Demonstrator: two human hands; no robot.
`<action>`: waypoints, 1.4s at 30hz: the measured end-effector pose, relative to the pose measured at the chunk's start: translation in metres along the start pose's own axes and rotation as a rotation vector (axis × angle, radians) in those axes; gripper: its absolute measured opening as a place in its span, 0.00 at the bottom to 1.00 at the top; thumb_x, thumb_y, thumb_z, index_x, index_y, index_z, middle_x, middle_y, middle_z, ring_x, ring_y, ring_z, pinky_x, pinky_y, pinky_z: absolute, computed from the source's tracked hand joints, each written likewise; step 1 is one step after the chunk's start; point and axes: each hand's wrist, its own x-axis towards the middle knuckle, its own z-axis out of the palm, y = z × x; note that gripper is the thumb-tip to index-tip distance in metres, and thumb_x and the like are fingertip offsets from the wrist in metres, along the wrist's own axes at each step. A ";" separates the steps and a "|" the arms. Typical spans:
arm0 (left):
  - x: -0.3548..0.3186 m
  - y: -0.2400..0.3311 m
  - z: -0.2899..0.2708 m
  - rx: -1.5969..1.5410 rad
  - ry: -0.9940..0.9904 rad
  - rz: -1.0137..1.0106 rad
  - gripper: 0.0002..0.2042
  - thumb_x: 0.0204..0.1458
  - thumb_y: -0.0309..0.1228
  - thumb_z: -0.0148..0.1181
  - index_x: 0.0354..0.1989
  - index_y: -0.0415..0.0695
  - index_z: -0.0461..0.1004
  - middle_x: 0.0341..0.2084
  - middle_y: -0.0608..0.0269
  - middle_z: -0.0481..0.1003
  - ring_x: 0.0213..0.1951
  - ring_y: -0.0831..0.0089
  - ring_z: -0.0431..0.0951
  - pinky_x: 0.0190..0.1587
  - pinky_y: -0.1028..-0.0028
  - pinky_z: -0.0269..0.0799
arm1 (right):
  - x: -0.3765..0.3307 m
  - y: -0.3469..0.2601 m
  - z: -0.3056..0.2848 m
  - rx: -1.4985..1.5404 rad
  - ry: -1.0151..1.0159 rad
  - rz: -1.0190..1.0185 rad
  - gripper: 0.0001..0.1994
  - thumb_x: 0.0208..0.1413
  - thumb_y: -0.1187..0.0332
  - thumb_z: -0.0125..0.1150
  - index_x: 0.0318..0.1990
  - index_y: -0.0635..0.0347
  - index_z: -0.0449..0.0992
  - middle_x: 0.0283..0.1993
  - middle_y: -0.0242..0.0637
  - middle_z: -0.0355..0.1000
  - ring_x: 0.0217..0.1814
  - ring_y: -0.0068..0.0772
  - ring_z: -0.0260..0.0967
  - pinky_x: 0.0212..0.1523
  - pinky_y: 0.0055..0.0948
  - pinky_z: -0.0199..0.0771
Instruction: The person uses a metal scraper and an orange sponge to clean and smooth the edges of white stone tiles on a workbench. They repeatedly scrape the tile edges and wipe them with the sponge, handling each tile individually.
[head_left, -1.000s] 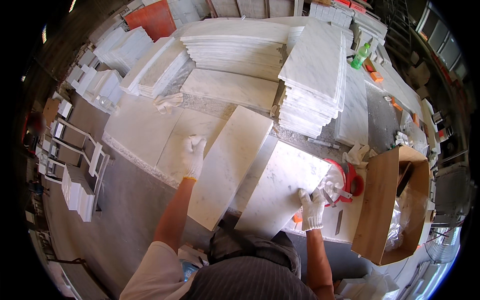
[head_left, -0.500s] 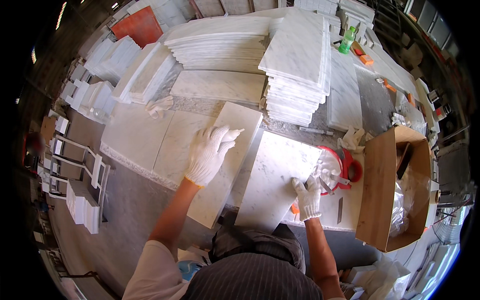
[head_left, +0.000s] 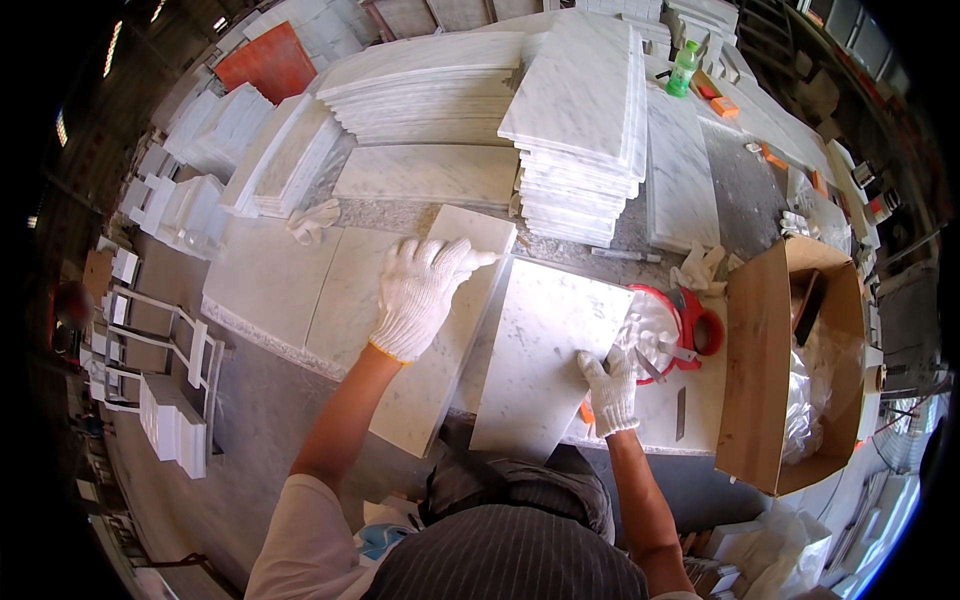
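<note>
My left hand (head_left: 418, 290), in a white knit glove, is over the far part of a long white marble slab (head_left: 425, 385). Its fingers are curled, and a narrow white tip points toward the slab's far right edge; whether that is a fingertip or a small held piece is unclear. A second grey-veined slab (head_left: 540, 345) lies to the right. On its right edge rests my gloved right hand (head_left: 608, 393), thumb spread from the fingers. Just beyond those fingers is a red-rimmed dish (head_left: 650, 375) holding white material and a flat metal blade (head_left: 648, 364).
At the right stands an open cardboard box (head_left: 750, 370) with clear plastic inside. Tall marble stacks (head_left: 575, 110) rise behind the work surface. A red tape roll (head_left: 708, 332), loose gloves (head_left: 697, 268), a thin metal strip (head_left: 681, 412) and a green bottle (head_left: 683, 70) lie or stand about.
My left hand has turned so its back shows more, and the white tip has shifted slightly right toward the slab's edge. My right hand stays at the other slab's edge. The view has shifted slightly.
</note>
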 end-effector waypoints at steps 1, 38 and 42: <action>0.002 0.001 -0.001 0.007 0.020 0.010 0.14 0.41 0.35 0.66 0.37 0.58 0.73 0.27 0.75 0.68 0.33 0.69 0.70 0.41 0.67 0.67 | 0.000 0.001 0.000 0.010 0.005 -0.022 0.12 0.52 0.74 0.64 0.44 0.68 0.75 0.36 0.32 0.74 0.36 0.20 0.65 0.39 0.24 0.68; 0.012 0.006 -0.002 0.048 0.031 0.064 0.13 0.39 0.34 0.64 0.37 0.65 0.76 0.24 0.76 0.64 0.33 0.74 0.69 0.47 0.67 0.68 | 0.001 0.005 0.002 -0.017 0.046 -0.073 0.11 0.53 0.73 0.64 0.43 0.66 0.76 0.35 0.28 0.73 0.35 0.18 0.65 0.37 0.23 0.68; 0.013 0.007 -0.003 0.043 0.035 0.076 0.13 0.40 0.34 0.64 0.36 0.65 0.76 0.24 0.76 0.64 0.34 0.75 0.69 0.48 0.67 0.68 | 0.002 0.009 0.001 -0.010 0.032 -0.079 0.11 0.53 0.73 0.64 0.44 0.65 0.76 0.35 0.28 0.73 0.35 0.18 0.66 0.37 0.23 0.68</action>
